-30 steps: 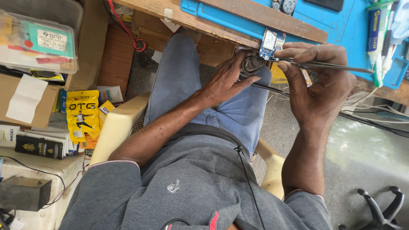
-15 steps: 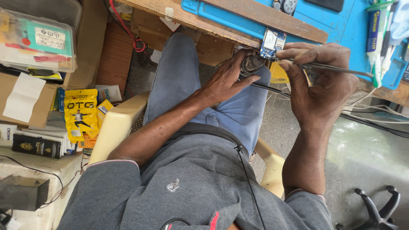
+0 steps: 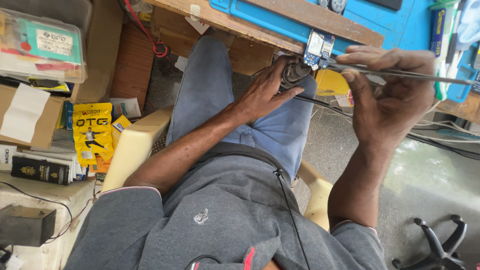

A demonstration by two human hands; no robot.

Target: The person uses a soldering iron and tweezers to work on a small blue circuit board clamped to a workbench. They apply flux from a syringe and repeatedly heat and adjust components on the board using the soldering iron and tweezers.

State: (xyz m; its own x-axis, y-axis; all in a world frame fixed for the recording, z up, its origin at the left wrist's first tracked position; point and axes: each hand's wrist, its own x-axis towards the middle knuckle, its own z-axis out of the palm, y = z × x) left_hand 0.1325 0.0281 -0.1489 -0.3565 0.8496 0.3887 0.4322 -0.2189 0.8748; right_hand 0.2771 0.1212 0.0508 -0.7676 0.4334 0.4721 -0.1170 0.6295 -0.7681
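Observation:
My left hand (image 3: 267, 92) is closed around a small dark round part (image 3: 292, 74) just below the edge of the wooden workbench (image 3: 240, 22). A small blue circuit board (image 3: 319, 49) sticks up from that part. My right hand (image 3: 395, 95) pinches a long thin metal tool (image 3: 400, 74) that lies level, its tip at the lower edge of the board. Both hands are held over my lap, above my blue trousers (image 3: 220, 100).
A blue work mat (image 3: 400, 25) with tubes and tools lies on the bench. Dark cables (image 3: 440, 142) run across the floor on the right, near a black chair base (image 3: 440, 245). Boxes, a yellow packet (image 3: 92, 130) and a clear plastic case (image 3: 42, 45) are piled at the left.
The hands have stayed nearly in place. My right hand has shifted slightly, with the tool tip still at the board.

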